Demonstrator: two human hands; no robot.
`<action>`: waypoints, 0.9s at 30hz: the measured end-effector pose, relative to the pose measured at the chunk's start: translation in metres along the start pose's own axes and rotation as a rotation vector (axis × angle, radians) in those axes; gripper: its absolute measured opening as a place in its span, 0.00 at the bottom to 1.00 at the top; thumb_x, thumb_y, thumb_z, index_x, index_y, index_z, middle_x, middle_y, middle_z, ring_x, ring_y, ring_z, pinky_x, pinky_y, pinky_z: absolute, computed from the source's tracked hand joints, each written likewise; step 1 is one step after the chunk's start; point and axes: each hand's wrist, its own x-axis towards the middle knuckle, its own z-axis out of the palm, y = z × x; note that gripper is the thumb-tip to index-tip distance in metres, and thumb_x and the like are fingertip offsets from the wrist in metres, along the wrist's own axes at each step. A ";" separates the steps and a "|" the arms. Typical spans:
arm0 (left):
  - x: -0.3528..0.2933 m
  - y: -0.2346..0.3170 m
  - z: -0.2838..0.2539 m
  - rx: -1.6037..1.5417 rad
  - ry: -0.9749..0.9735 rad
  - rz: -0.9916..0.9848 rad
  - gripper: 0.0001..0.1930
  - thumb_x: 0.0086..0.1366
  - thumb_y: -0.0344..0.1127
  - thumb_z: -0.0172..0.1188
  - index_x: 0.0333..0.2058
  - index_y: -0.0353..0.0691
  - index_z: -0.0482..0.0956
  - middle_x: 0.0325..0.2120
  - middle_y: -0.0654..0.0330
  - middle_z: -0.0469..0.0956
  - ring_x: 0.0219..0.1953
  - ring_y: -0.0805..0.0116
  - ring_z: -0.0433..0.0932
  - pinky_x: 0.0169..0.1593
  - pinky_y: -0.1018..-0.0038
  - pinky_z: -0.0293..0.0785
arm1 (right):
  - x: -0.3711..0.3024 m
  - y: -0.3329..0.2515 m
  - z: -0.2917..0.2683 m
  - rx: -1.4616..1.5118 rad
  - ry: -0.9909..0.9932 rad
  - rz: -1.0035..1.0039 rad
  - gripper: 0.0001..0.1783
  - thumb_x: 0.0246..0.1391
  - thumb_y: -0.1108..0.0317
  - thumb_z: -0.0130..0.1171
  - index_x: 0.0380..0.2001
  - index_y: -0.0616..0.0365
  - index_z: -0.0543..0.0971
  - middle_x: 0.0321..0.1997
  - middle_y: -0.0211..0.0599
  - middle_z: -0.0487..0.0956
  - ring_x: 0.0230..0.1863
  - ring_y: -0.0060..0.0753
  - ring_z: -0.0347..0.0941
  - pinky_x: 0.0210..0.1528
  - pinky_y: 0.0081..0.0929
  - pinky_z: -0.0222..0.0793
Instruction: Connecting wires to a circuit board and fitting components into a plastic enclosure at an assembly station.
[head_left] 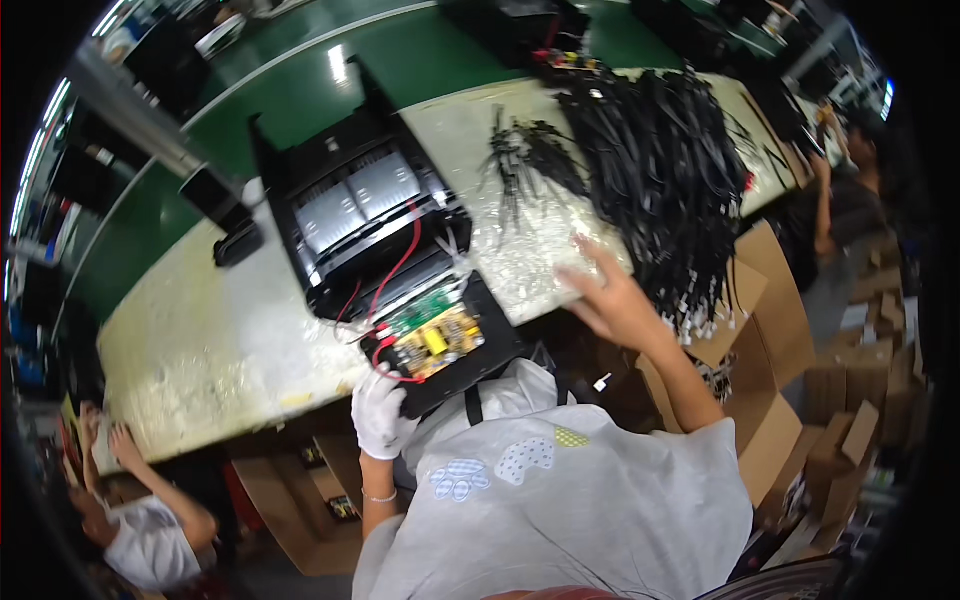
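Observation:
My left hand (380, 412), in a white glove, closes on the near left corner of a black panel (500, 350). On the panel lies a circuit board (440, 335) with a yellow component, joined by red wires (410, 250) to an open black housing (440, 215). Two silvery metal blocks (355, 205) sit inside the housing. My bare right hand (615, 300) is open above the table's near edge, fingers spread and somewhat blurred, with nothing in it. A big heap of black cables (655, 170) with white connectors lies just beyond it and hangs over the edge.
Black cable ties (510, 160) lie on the plastic-covered worktable (210, 330). A green conveyor (440, 60) runs behind it. Open cardboard boxes (770, 300) stand at the right, another box (290, 510) below left. Other people work at the far left (155, 530) and far right (850, 190).

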 end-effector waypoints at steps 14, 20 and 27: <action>0.052 0.005 0.010 0.115 -0.036 -0.234 0.34 0.42 0.38 0.76 0.50 0.34 0.76 0.46 0.48 0.75 0.50 0.47 0.73 0.55 0.59 0.70 | 0.054 0.141 -0.042 -0.737 0.576 0.222 0.16 0.57 0.63 0.61 0.26 0.68 0.75 0.56 0.69 0.70 0.59 0.68 0.65 0.61 0.47 0.63; 0.050 -0.010 -0.001 -0.022 -0.015 -0.044 0.29 0.47 0.41 0.74 0.48 0.39 0.76 0.41 0.53 0.74 0.48 0.51 0.72 0.52 0.58 0.70 | 0.025 0.109 -0.090 -0.006 0.887 0.344 0.19 0.71 0.65 0.42 0.52 0.69 0.75 0.52 0.45 0.77 0.54 0.35 0.73 0.59 0.31 0.69; 0.111 0.034 -0.018 -0.622 0.133 -0.136 0.23 0.58 0.37 0.61 0.51 0.33 0.73 0.47 0.45 0.74 0.49 0.46 0.73 0.54 0.60 0.69 | 0.038 -0.043 -0.088 -0.106 0.935 -0.040 0.23 0.71 0.60 0.41 0.35 0.73 0.75 0.54 0.53 0.75 0.51 0.42 0.74 0.52 0.31 0.69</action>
